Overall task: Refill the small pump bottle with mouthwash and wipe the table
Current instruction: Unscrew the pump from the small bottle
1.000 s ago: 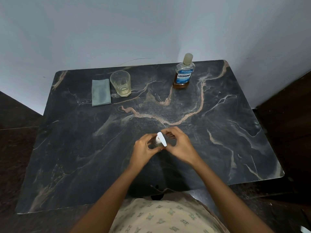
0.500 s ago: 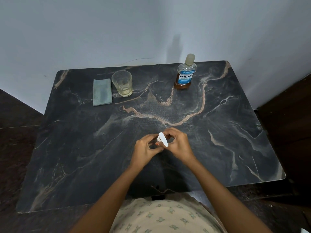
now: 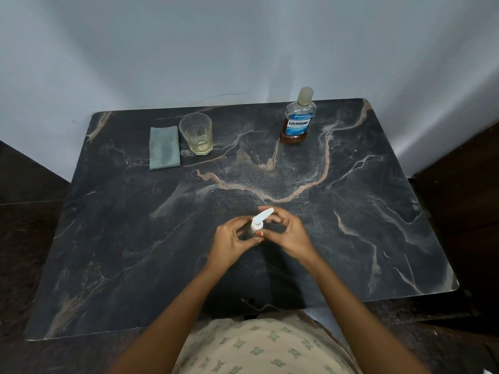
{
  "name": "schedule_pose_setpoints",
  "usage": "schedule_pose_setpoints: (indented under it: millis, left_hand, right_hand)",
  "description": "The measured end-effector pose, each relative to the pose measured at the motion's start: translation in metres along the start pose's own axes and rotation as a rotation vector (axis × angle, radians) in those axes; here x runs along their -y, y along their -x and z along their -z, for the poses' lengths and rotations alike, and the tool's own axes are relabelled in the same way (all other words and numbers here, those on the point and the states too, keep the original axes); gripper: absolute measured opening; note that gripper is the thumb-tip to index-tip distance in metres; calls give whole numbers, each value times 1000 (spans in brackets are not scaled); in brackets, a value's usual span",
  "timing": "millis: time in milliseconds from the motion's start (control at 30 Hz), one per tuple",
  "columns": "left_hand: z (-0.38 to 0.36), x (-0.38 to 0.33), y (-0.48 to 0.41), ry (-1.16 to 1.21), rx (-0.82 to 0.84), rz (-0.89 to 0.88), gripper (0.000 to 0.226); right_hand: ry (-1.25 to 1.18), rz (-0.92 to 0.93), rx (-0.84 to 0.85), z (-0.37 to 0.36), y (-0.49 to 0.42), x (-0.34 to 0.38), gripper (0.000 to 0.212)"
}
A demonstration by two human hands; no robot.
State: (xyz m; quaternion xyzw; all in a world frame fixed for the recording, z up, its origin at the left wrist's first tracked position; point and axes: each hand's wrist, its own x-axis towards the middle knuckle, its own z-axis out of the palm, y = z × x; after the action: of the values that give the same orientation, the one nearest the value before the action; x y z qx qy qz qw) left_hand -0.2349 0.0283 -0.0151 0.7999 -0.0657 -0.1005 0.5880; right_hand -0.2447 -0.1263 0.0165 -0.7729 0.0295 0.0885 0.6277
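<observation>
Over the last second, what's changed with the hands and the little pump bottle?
The white pump head has turned: its spout pointed toward the person's lower right, now it points up and to the right, away from the body. The left hand still holds the small pump bottle while the right hand twists. The mouthwash bottle, glass and folded cloth have not moved.

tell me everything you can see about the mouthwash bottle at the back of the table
The mouthwash bottle stands upright near the far right of the dark marble-patterned table, close to the wall. It looks like clear plastic with a pale cap still on, a blue and white Listerine Cool Mint label, and amber liquid showing low in the base. Nothing touches it except the tabletop; neither hand is near it.
</observation>
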Motion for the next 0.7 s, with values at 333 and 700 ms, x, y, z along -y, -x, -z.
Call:
schedule_pose_setpoints:
  millis: [333,700]
  left_hand:
    - [0,-1,0,-35,-25,-49,40]
    - [-1,-1,1,-61,-42,-67,31]
  right_hand:
    - [178,35,-226,-20,3,9,34]
    - [183,55,-179,-22,9,9,43]
